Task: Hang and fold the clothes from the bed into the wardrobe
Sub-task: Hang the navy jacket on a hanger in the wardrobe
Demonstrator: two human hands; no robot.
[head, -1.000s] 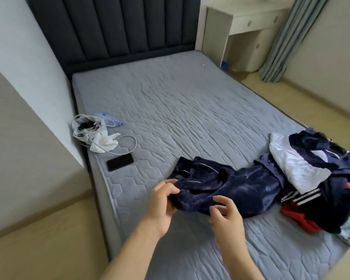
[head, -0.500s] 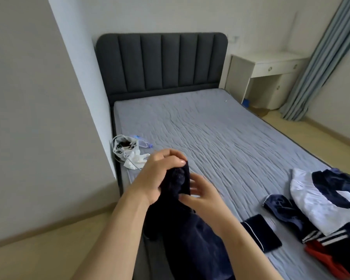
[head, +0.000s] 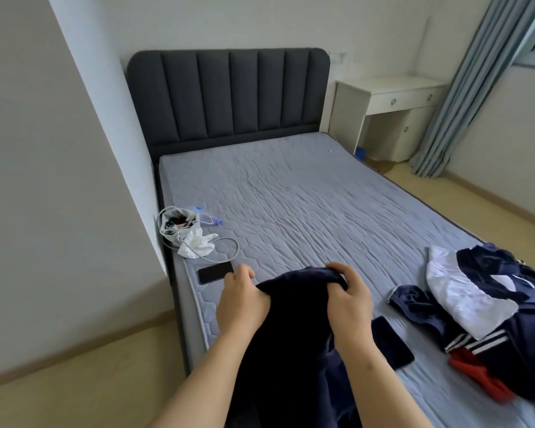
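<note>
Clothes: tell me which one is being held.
The dark navy garment, gripped by left hand and right hand; the others lie in a pile on the mattress.

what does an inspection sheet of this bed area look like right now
surface: grey quilted mattress, wrinkled
job's things: navy garment held up at the near edge; pile of clothes on the right
clutter: phone, white bag, dark flat pouch on the mattress
hands: left hand and right hand both grip the navy garment's top
cables: white cable loops from the bag toward the phone
surroundings: dark headboard, white desk, curtain
</note>
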